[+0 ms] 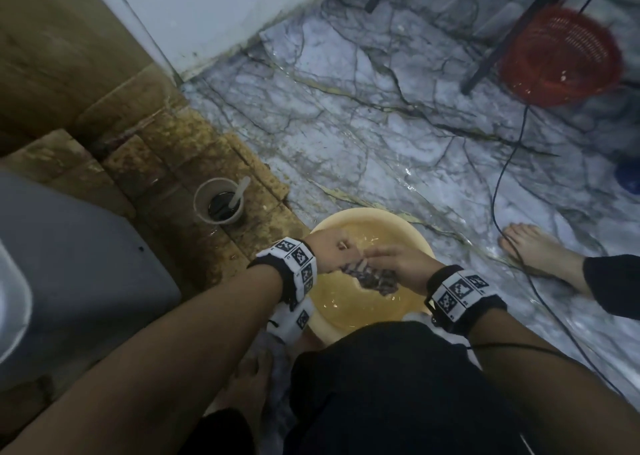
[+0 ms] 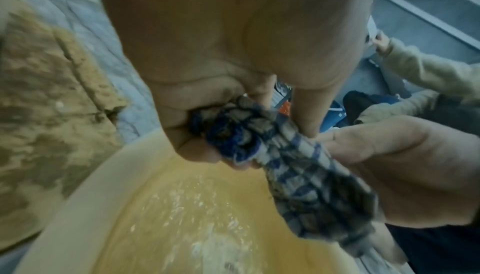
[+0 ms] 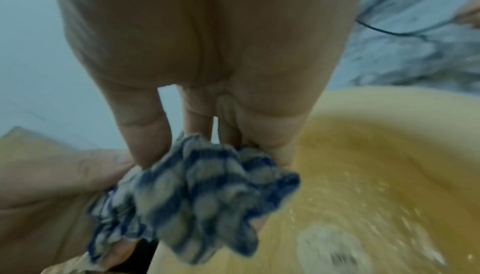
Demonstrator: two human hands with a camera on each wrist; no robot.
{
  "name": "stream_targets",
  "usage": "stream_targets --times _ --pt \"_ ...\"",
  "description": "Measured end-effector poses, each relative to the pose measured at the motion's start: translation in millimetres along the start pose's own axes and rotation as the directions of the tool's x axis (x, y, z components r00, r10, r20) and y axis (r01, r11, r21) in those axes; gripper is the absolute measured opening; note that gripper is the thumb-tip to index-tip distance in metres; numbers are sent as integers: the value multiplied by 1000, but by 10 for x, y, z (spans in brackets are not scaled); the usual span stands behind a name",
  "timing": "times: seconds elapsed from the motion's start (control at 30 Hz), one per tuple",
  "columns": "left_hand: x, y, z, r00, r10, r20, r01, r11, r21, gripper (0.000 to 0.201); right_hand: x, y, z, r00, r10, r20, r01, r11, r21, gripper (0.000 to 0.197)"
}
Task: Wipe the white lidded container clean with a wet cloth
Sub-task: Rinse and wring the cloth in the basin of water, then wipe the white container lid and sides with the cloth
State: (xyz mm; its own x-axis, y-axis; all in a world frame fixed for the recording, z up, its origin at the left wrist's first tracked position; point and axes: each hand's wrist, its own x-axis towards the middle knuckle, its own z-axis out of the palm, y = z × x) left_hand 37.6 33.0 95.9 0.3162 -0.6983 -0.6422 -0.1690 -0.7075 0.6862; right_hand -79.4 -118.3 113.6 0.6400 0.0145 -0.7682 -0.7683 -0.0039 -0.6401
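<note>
A blue-and-white checked cloth is stretched and twisted between my two hands above a yellow basin of cloudy water. My left hand grips one bunched end in its curled fingers. My right hand holds the other end, its fingers closed round the wad. The cloth looks wet. At the far left stands a pale grey-white lidded container, apart from both hands.
A plastic cup of dark liquid with a white spoon stands on soggy brown cardboard. A red basket sits at the far right by black metal legs. A black cable crosses the wet marble floor near a bare foot.
</note>
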Motion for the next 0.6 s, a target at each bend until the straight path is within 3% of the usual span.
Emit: stream_targets --times 0.1,0.27,0.47,0.6 --pt "-230 110 -162 998 41 -49 -45 995 -89 27 -172 -300 -5 996 -73 54 82 980 -179 18" --pt "-749 292 -508 945 92 -315 -153 972 -177 32 -473 -943 102 979 -198 52 202 897 -393 25" --pt "-1748 561 -979 793 80 -603 -340 880 -331 51 -895 -1865 457 895 -417 157 418 661 -623 32" --pt "-2544 613 -1191 650 70 -757 -476 813 -334 40 -1341 -2476 964 814 -538 217 544 576 -610 28"
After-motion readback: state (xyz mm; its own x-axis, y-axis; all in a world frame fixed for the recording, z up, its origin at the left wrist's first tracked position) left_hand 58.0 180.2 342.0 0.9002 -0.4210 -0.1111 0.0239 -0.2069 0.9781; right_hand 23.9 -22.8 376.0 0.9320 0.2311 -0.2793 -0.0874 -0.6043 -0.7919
